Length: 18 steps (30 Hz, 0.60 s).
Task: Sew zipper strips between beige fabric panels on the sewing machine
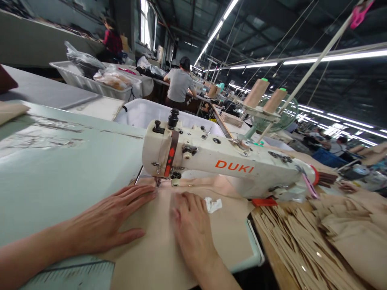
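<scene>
- Lying flat on the beige cloth point(145, 262), my left hand point(113, 221) has a released grip, its fingertips point(152, 190) close to the needle point(157, 182) of the sewing machine point(205, 155).
- My right hand point(193, 227) rests there with bent fingers; I cannot tell whether its grip is clenched.
- I see the cloth on the bench point(90, 181), its far edge along the sewing machine, its visible length pointing toward me and out of view.
- A white scrap point(213, 205) lies beside my right hand.
</scene>
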### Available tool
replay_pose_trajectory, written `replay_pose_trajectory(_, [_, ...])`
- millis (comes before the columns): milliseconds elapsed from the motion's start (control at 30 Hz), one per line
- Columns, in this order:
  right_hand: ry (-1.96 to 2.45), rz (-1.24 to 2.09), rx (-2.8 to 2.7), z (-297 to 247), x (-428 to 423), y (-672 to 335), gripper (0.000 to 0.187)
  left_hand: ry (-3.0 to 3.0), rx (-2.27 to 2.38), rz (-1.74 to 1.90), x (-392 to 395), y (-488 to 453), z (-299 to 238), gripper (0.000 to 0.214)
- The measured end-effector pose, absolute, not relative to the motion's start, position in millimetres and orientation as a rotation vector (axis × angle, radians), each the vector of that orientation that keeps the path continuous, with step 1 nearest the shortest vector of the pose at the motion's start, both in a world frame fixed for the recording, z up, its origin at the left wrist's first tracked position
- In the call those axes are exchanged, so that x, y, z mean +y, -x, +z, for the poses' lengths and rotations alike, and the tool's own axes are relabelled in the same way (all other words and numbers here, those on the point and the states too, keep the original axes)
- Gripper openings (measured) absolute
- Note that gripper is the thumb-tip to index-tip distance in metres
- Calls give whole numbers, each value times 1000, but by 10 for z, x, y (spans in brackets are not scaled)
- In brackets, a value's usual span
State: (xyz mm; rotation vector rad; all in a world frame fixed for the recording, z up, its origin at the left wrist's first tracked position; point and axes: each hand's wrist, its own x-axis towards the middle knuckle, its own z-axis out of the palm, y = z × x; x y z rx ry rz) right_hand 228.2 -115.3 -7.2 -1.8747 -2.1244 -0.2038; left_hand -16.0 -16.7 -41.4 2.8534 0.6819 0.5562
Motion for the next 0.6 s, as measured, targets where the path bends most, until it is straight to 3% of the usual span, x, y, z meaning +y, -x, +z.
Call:
replay_pose_trajectory(133, [2059,-346,-1878,-19,-1351,-2750,27,-2863,678,517,-158,153,-414,78])
replay_pose_trajectory(300, [1936,-167,-1899,-31,-1387,-3173,26,-2810,688,472,-195,123,-288,72])
replay_pose_trajectory(467, [1943,-540,-1975,46,-1147,-3263,30,-2776,693,397,-166,148,-237,75])
replay_pose_trajectory(600, [1990,-630,-2165,71,-649,-3346,34,-2770,661,406,-120,197,-289,78])
